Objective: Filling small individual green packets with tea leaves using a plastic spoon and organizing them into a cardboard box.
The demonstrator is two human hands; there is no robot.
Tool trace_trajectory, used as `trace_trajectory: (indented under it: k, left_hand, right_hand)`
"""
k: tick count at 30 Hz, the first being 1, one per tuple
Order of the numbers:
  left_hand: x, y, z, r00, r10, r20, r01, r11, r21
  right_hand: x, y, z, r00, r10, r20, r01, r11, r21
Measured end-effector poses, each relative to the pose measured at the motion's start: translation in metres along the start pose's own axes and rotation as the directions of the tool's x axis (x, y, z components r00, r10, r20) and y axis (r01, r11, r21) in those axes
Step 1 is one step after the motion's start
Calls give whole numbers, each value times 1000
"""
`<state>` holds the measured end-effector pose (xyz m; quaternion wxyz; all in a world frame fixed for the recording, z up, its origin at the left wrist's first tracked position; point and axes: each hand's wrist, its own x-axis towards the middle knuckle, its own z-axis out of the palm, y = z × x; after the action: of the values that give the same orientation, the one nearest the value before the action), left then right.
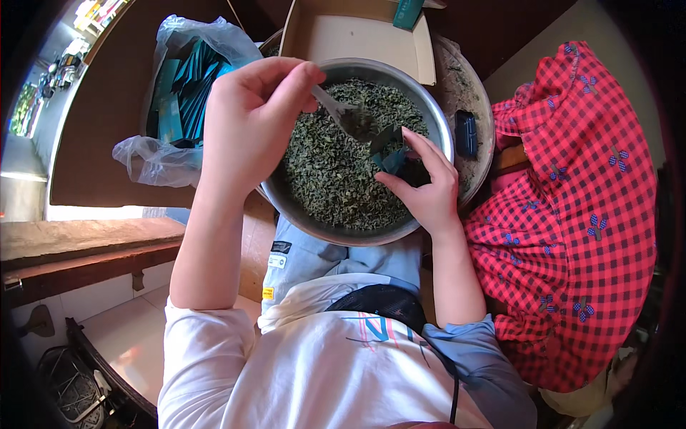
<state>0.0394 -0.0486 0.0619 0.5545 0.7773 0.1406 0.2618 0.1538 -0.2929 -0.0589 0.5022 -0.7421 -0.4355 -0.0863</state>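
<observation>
My left hand point(262, 118) grips the handle of a clear plastic spoon point(335, 107). Dried tea-like leaves point(358, 124) fill the spoon's bowl, which tilts down close to the mouth of a small teal foil sachet point(394, 158). Between the thumb and fingers of my right hand point(429, 185) the sachet is held with its mouth spread. Both hands are over a round stainless steel basin point(321, 234) with a deep layer of loose dried green leaves point(337, 179). How full the sachet is cannot be seen clearly.
Left of the basin, a clear plastic bag point(155, 161) holds many flat teal sachets point(195, 91). Behind stands an open cardboard box point(351, 40) with a teal packet point(408, 13) at its edge. A dark plastic object point(466, 134) lies on the round surface point(474, 179). Red checked cloth point(568, 214) hangs at right.
</observation>
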Motion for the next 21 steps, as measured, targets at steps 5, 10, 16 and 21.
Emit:
trace_trajectory:
  k: [5,10,16,21]
  left_hand:
    - [-6,16,24,988,151,42,-157,968,194]
    - [-15,30,35,853,489,182,-519,760,391]
    - [-17,38,32,747,617,248,-657,629,415]
    - [-20,39,34,748,601,283,-663,654,364]
  right_hand:
    - [-1,-1,-1,1000,2,13,-2,1000,-16]
    - [0,-8,-3,996,81,41,-81,997,-4]
    - [0,-4,-2,998,58,14,-58,998,14]
    - [-1,-6,-3,998,63,17,-63,998,18]
